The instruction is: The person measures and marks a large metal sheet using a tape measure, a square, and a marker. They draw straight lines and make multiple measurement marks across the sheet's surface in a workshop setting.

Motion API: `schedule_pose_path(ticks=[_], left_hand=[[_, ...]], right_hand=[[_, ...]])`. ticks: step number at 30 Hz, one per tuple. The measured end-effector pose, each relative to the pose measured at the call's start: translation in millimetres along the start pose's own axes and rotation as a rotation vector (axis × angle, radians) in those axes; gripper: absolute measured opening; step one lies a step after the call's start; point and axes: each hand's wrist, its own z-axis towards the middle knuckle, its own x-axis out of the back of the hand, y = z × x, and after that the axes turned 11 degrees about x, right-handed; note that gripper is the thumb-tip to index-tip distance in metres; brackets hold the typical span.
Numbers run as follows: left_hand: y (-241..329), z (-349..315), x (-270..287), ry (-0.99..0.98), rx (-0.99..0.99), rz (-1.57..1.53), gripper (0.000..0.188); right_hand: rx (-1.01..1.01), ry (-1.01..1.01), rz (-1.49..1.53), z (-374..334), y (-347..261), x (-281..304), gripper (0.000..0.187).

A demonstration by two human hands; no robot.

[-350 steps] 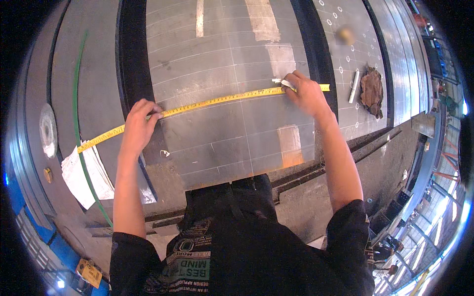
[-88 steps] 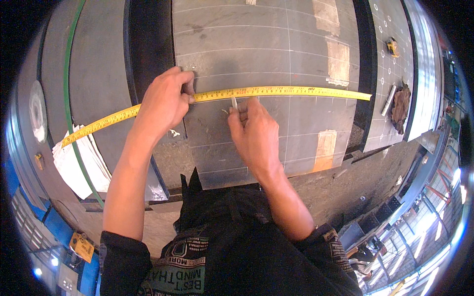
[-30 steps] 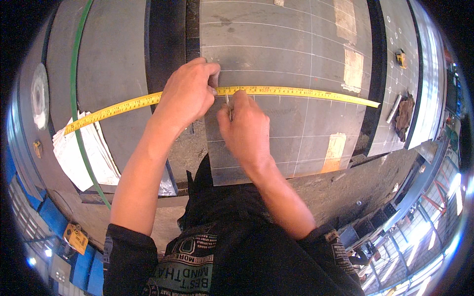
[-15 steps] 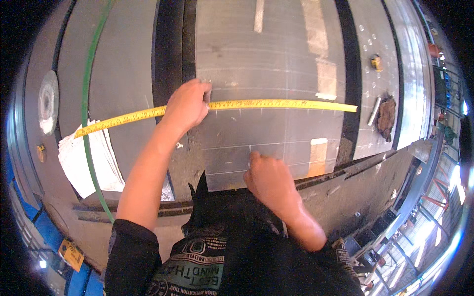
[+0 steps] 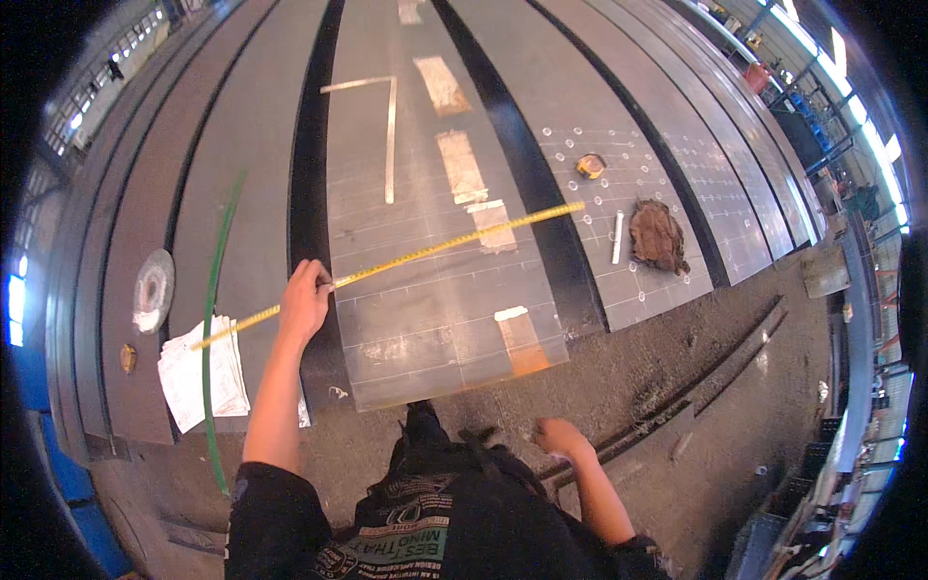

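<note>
1. While the person's dark printed shirt (image 5: 425,527) fills the lower edge, the right hand (image 5: 561,440) hangs close to the body over the gritty floor (image 5: 696,387), touching nothing; whether its fingers are curled or spread cannot be told
2. Just beyond, a grey steel plate (image 5: 425,242) lies flat, with an orange-brown patch (image 5: 522,343) near its closest edge
3. To the left, a stack of white papers (image 5: 188,372) lies under a green strap (image 5: 215,319) that curves away from the viewer
4. The left hand (image 5: 304,300) rests on the left edge of the plate, fingers pressed down on the yellow tape measure (image 5: 435,249)
5. That tape runs slantwise across the plate, from the papers, under the hand, to its far end near the right side
6. Further right, a brown work glove (image 5: 657,235) lies beside a white marker stick (image 5: 618,237) on a plate marked with small circles, and a tape measure case (image 5: 591,165) sits beyond them
7. Farthest off, a steel square (image 5: 387,126) lies on the plate
</note>
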Motion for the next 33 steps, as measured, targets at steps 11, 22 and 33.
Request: schedule_pose_path(ticks=[11, 22, 33], left_hand=[[4.4, -184.7, 58.2, 0.334, 0.2, -0.176, 0.016], [-18.8, -214.7, 69.2, 0.422, 0.417, -0.476, 0.013], [-58.1, -185.8, 80.3, 0.462, 0.502, -0.619, 0.014]], right_hand=[[-0.69, -0.193, 0.957, -212.3, 197.5, -328.3, 0.029], [-0.103, 0.338, 0.606, -76.3, 131.1, -60.8, 0.039], [0.524, 0.673, -0.368, 161.7, -167.9, 257.7, 0.029]])
